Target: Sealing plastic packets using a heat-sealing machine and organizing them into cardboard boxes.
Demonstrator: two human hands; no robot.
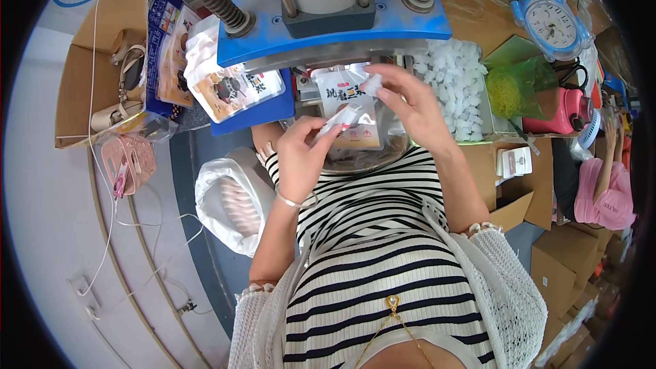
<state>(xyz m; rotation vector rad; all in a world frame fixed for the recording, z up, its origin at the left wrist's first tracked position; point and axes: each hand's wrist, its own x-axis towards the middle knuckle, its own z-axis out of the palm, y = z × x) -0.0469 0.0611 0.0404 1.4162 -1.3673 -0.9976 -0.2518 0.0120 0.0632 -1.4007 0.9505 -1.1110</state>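
Note:
My left hand [302, 152] is closed, thumb and fingers pinching the edge of a white pouch [342, 120] with red marks, partly folded toward me. My right hand [412, 105] pinches a small white plastic piece [372, 85], probably a spout or cap, beside the top of a printed white-and-tan pouch [333, 89]. That pouch lies below the press's blue plate [328, 31], in front of my striped top. A heap of similar small white plastic pieces [451, 85] fills a tray to the right of my right hand.
Printed pouches [232, 92] are stacked at the left on a blue surface. A white sack [236, 205] stands below. At the right are a green bag [512, 78], a blue alarm clock [552, 24] and a pink bottle [557, 111]. A person in pink [601, 188] sits farther right.

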